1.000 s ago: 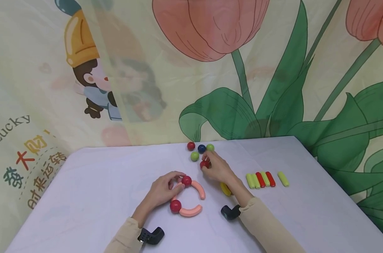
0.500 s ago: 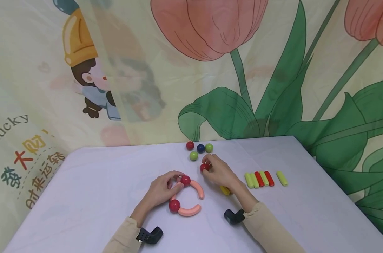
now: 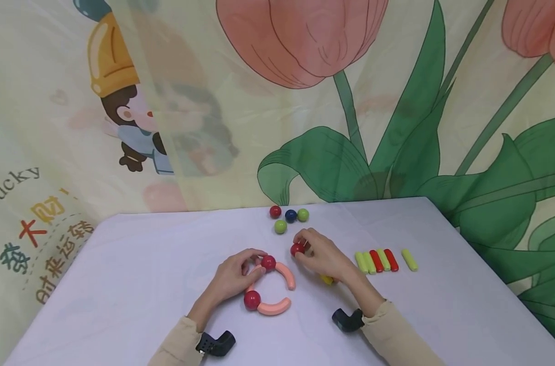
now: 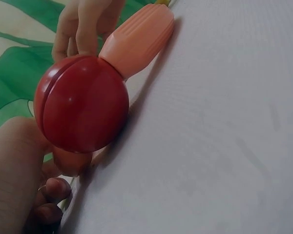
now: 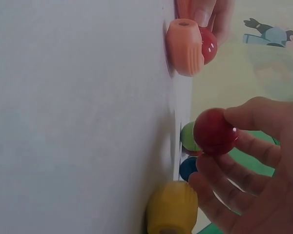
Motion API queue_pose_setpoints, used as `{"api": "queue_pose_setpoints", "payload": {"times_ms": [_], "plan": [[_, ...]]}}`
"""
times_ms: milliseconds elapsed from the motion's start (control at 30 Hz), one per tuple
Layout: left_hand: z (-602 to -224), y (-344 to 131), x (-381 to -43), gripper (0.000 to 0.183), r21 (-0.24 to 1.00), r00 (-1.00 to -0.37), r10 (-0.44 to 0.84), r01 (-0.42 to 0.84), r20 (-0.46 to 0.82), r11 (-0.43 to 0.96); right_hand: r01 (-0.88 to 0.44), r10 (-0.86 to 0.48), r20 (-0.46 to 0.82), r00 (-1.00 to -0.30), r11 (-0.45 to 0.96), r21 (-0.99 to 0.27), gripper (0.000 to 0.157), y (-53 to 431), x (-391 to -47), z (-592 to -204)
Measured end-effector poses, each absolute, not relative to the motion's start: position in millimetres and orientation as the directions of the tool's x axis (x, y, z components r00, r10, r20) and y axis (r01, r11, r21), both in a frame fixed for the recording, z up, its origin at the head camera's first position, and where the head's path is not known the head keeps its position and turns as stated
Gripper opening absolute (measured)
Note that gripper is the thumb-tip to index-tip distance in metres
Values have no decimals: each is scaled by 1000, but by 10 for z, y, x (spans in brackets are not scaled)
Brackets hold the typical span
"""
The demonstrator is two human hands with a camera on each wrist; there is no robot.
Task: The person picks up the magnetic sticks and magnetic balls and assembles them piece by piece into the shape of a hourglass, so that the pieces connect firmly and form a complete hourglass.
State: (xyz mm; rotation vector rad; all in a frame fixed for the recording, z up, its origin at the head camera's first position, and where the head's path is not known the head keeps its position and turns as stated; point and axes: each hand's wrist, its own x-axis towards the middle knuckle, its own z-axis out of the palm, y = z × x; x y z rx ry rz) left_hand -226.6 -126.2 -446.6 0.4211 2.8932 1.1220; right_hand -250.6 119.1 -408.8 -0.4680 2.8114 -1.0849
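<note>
In the head view my left hand pinches around the upper red ball of a part ring, its fingertips at the joint with a pink curved piece. A second red ball joins the ring at lower left, large in the left wrist view. One pink curved piece runs down from the upper ball, another pink curved piece right from the lower ball, leaving a gap between their ends. My right hand holds a loose red ball between thumb and fingers, above and right of the ring.
A yellow piece lies partly hidden under my right forearm. At the back are a red ball, a blue ball and two green balls. Several yellow-green and red sticks lie at right, with one yellow-green stick apart.
My right hand has drawn the red ball toward me, away from the balls at the back. My left hand stays at the ring.
</note>
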Motion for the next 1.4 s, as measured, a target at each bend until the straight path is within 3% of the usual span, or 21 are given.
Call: {"api": "queue_pose_setpoints", "payload": {"times_ms": [300, 567, 867, 1400], "plan": [[-4461, -1243, -2261, 35, 669, -969, 236, 226, 78, 708, -344, -411, 50, -910, 683, -644, 26, 1342, -2452, -4033], [-4492, -1261, -2260, 35, 672, -967, 239, 236, 90, 702, -437, -572, -20, -820, 648, -624, 26, 1402, -2431, -4025], [-4478, -1263, -2258, 35, 674, -960, 262, 261, 104, 691, -506, -631, 2, -775, 619, -601, 25, 1387, -2374, -3983], [-4494, -1261, -2278, 35, 671, -958, 266, 266, 105, 692, -475, -734, -141, -665, 561, -678, 24, 1285, -2219, -3887]]}}
